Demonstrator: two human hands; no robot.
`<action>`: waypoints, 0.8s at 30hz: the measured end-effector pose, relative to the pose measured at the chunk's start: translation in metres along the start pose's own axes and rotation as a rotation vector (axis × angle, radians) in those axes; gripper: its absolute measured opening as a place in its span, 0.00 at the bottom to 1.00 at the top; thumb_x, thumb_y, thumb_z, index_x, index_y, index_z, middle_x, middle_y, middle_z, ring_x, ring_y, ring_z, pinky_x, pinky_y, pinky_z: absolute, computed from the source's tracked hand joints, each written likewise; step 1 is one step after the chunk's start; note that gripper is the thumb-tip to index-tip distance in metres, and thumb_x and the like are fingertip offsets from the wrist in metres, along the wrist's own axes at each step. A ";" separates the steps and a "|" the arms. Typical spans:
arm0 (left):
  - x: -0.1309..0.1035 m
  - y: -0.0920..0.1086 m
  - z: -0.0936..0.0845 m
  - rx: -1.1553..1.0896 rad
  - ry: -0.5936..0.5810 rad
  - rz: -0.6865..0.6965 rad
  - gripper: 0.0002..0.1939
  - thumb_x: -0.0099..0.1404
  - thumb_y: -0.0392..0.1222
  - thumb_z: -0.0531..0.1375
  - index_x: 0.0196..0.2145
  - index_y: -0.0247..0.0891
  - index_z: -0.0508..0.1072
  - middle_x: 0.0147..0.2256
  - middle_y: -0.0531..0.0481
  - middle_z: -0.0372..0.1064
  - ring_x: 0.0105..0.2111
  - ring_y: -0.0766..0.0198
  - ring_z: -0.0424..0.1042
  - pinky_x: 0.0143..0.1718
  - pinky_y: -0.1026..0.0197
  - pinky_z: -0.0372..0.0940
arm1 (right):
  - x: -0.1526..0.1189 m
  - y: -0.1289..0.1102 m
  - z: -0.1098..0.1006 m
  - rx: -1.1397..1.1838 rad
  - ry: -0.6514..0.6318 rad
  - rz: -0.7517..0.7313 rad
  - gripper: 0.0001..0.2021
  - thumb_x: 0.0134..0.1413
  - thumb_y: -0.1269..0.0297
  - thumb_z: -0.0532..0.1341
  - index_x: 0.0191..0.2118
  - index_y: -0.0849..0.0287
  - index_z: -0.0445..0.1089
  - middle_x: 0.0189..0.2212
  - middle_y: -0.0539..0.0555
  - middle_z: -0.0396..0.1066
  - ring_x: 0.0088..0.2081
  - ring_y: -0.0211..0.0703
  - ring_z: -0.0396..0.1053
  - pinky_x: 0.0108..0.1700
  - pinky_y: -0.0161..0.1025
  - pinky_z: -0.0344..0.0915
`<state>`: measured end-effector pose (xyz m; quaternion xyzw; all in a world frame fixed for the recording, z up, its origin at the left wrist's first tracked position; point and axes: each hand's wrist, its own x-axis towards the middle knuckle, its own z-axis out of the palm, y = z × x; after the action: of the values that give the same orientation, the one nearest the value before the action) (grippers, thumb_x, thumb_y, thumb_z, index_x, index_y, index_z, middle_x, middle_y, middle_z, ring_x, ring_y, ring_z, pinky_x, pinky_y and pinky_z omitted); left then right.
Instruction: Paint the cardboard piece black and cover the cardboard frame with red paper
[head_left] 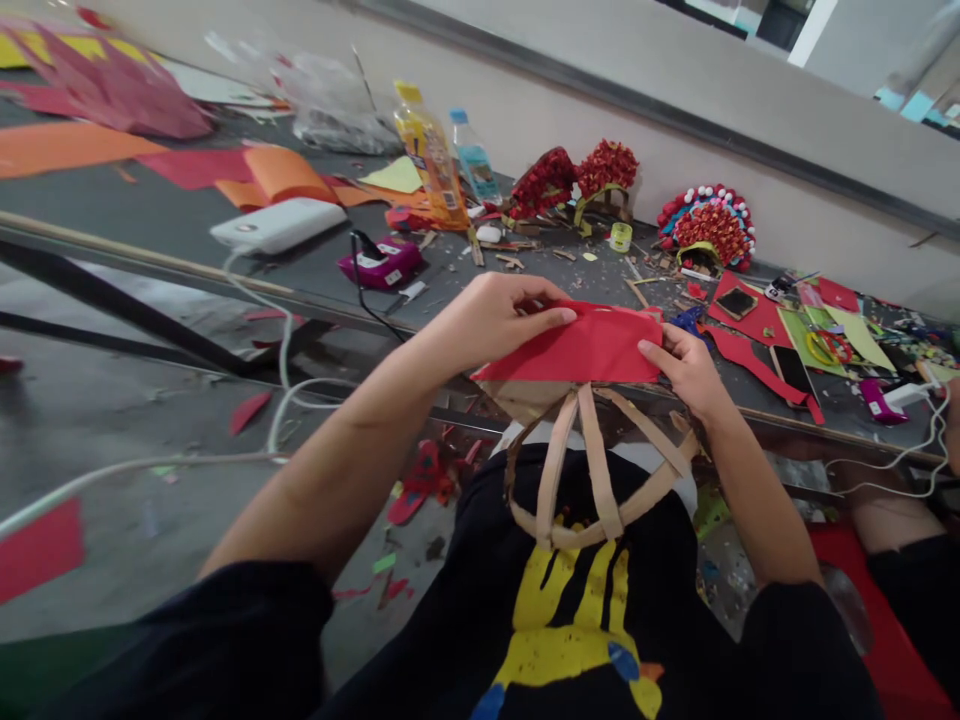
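Note:
Both hands grip a sheet of red paper (pixel 600 350) stretched across the upper part of a cardboard-strip frame (pixel 592 455). My left hand (pixel 502 310) pinches the paper's upper left, its thumb on top and the other fingers behind. At the right edge, my right hand (pixel 682 365) holds it with the thumb on the near face; those fingers are partly hidden. Tan strips fan down from below the paper to a curved band that rests near my lap. A bare tan cardboard piece shows under the paper's left corner.
The grey table (pixel 187 230) carries a white power bank (pixel 277 225), an orange drink bottle (pixel 431 160), red decorated headpieces (pixel 709 228), phones and paper scraps. A white cable (pixel 285 340) hangs over its edge at left. Part of another person (pixel 907 520) shows at right.

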<state>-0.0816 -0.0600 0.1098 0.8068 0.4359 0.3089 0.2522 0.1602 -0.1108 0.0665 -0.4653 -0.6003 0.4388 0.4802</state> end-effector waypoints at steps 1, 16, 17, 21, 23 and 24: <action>0.003 -0.001 0.003 -0.001 0.004 0.023 0.20 0.60 0.54 0.59 0.40 0.37 0.80 0.32 0.48 0.77 0.30 0.64 0.70 0.33 0.63 0.64 | 0.000 0.001 -0.002 -0.007 0.012 -0.008 0.20 0.46 0.45 0.68 0.36 0.57 0.73 0.32 0.51 0.76 0.36 0.44 0.74 0.42 0.43 0.72; 0.025 0.000 0.032 -0.089 0.222 0.131 0.11 0.58 0.45 0.61 0.30 0.38 0.82 0.29 0.48 0.79 0.28 0.62 0.74 0.31 0.63 0.65 | -0.008 0.006 -0.004 -0.184 0.165 -0.174 0.17 0.52 0.47 0.65 0.38 0.56 0.74 0.32 0.51 0.77 0.33 0.43 0.73 0.38 0.40 0.71; 0.024 0.000 0.033 -0.089 0.231 0.134 0.11 0.58 0.44 0.61 0.30 0.38 0.82 0.30 0.48 0.79 0.29 0.62 0.74 0.31 0.63 0.65 | -0.008 0.007 -0.004 -0.194 0.173 -0.176 0.16 0.52 0.47 0.65 0.37 0.56 0.74 0.31 0.50 0.76 0.32 0.43 0.73 0.38 0.40 0.71; 0.028 0.001 0.035 -0.127 0.247 0.098 0.12 0.59 0.44 0.60 0.29 0.37 0.82 0.30 0.49 0.79 0.29 0.62 0.74 0.32 0.63 0.65 | -0.009 0.011 -0.004 -0.230 0.211 -0.186 0.16 0.52 0.47 0.64 0.34 0.56 0.73 0.28 0.49 0.74 0.30 0.42 0.71 0.37 0.40 0.71; 0.031 -0.001 0.035 -0.171 0.207 0.073 0.11 0.58 0.45 0.62 0.29 0.37 0.82 0.29 0.49 0.79 0.29 0.63 0.73 0.31 0.63 0.64 | -0.009 0.012 -0.005 -0.230 0.221 -0.186 0.15 0.53 0.47 0.64 0.34 0.55 0.73 0.28 0.49 0.74 0.31 0.42 0.70 0.37 0.40 0.70; 0.033 -0.003 0.034 -0.193 0.178 0.062 0.12 0.59 0.46 0.62 0.29 0.36 0.82 0.29 0.49 0.79 0.28 0.63 0.72 0.30 0.64 0.64 | -0.010 0.013 -0.006 -0.229 0.224 -0.182 0.15 0.53 0.47 0.64 0.34 0.55 0.73 0.28 0.49 0.74 0.31 0.42 0.70 0.37 0.39 0.70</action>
<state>-0.0444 -0.0347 0.0937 0.7612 0.3998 0.4274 0.2795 0.1689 -0.1175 0.0535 -0.5068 -0.6287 0.2676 0.5257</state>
